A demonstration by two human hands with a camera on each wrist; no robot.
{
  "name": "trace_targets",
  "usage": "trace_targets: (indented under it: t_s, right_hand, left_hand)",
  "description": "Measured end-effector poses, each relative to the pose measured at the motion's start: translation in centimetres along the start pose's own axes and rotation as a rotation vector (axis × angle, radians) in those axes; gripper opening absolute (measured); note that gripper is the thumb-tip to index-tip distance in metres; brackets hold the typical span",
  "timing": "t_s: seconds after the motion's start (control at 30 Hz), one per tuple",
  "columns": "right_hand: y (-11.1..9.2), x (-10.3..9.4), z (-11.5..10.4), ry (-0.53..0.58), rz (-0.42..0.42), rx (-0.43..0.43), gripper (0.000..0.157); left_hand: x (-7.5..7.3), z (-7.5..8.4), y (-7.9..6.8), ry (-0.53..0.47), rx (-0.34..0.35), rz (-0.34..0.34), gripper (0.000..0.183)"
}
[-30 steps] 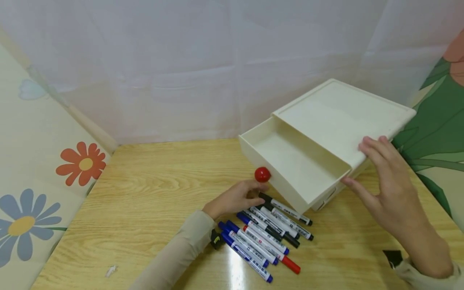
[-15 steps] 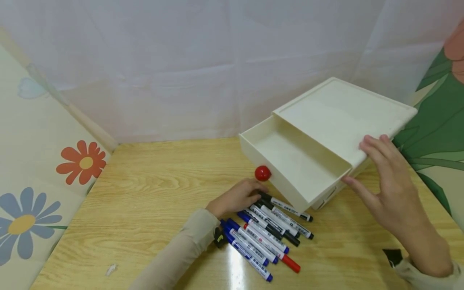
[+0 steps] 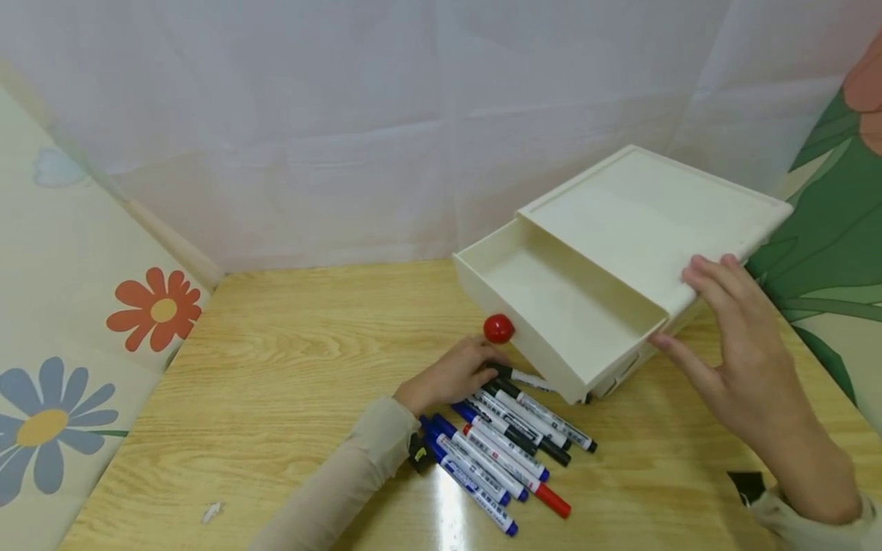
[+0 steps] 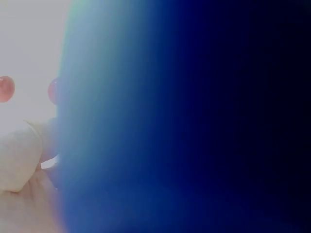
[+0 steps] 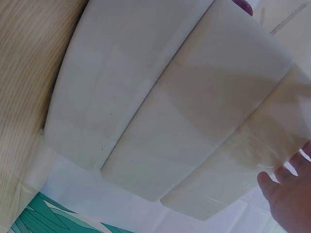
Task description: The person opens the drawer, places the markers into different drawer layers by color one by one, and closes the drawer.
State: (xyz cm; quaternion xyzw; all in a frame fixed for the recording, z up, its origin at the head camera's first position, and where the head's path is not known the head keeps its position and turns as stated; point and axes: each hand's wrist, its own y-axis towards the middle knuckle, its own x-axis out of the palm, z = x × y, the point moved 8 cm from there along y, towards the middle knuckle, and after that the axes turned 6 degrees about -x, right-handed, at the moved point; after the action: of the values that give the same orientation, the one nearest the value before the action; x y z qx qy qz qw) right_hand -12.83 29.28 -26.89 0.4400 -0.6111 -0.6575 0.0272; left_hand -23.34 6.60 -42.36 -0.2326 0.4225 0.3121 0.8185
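Note:
At the head of a row of whiteboard markers, my left hand pinches the capped end of a black marker. That marker's other end is partly hidden by the drawer. The white drawer is pulled out of a cream box and shows nothing inside; a red round knob sits on its front. My right hand rests on the box's near side edge, fingers on top, thumb at the drawer corner. In the right wrist view, fingertips touch the box's edge. A dark blur covers most of the left wrist view.
The wooden table runs left of the markers. A white cloth hangs behind, and flower-printed panels flank both sides. A small white scrap lies at the front left.
The black marker at the drawer's front has lifted slightly, its far end now passing behind the drawer corner. My left hand has shifted a little to the right and up; my right hand stays put.

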Motion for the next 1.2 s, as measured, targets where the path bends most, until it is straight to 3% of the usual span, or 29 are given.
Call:
trace_targets:
  t_s: [0.23,1.2]
  right_hand:
    - [-0.1,0.1,0.1,-0.005,-0.010,-0.001,0.087]
    - [-0.6,0.4,0.4,-0.004,-0.015,0.014,0.087]
  left_hand:
    - [0.0,-0.3,-0.1,-0.122,-0.018,-0.011,0.026]
    - [-1.6,-0.8,-2.5,-0.295,-0.003,-0.009,0.030]
